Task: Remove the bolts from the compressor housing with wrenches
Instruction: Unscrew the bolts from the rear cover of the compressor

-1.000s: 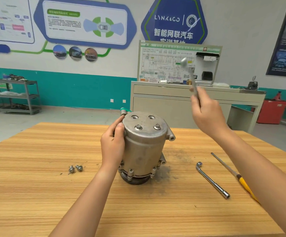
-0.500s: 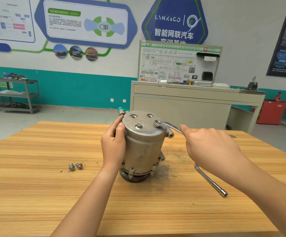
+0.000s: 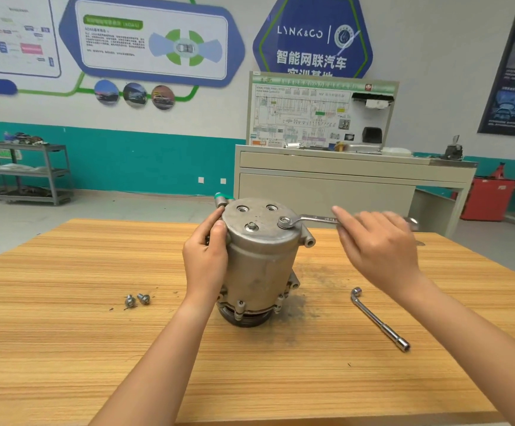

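You face a white wall (image 3: 434, 41) with a teal lower band (image 3: 142, 161) and blue posters (image 3: 311, 35); a beige cabinet (image 3: 327, 189) stands ahead, a grey shelf cart (image 3: 28, 173) left.

A wooden table (image 3: 65, 348) filled the foreground; a beige cabinet (image 3: 327, 192) stood at twelve o'clock, a grey shelf cart (image 3: 28, 173) at ten.

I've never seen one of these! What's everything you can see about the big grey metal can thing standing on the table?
The compressor is a dull grey metal drum standing upright on the wooden table with a dark pulley underneath. Its flat top shows two empty holes, one bolt and a ring wrench seated over another. A green-capped port sticks out behind, a short pipe stub at the right. The left hand grips its side.
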{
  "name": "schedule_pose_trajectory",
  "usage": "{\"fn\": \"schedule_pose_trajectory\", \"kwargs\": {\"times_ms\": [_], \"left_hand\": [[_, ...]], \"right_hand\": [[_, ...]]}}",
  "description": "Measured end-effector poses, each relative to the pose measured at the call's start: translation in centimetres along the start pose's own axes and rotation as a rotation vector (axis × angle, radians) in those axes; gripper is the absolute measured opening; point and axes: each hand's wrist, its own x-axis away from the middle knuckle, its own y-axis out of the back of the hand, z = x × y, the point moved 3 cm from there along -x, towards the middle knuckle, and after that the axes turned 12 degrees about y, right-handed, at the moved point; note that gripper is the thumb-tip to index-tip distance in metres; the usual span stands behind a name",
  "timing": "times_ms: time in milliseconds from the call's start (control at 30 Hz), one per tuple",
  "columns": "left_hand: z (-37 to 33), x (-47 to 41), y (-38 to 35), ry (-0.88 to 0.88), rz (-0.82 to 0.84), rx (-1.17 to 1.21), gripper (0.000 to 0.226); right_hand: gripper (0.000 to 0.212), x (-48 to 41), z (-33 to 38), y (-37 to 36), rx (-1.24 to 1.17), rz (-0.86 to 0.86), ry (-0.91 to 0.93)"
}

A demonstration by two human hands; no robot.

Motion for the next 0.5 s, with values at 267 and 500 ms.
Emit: {"fn": "schedule_pose_trajectory", "kwargs": {"times_ms": [267,500], "left_hand": [[-0.3,-0.4,-0.2,0.000,0.013,-0.006,0.027],[0.1,0.1,0.4,0.017,-0.035,0.014,0.030]], "right_hand": [[0.030,-7.9,-0.7,-7.8,-0.336,0.067,0.071],[0.017,-8.6,-2.5,-6.5,-0.464,-0.176,-0.317]]}}
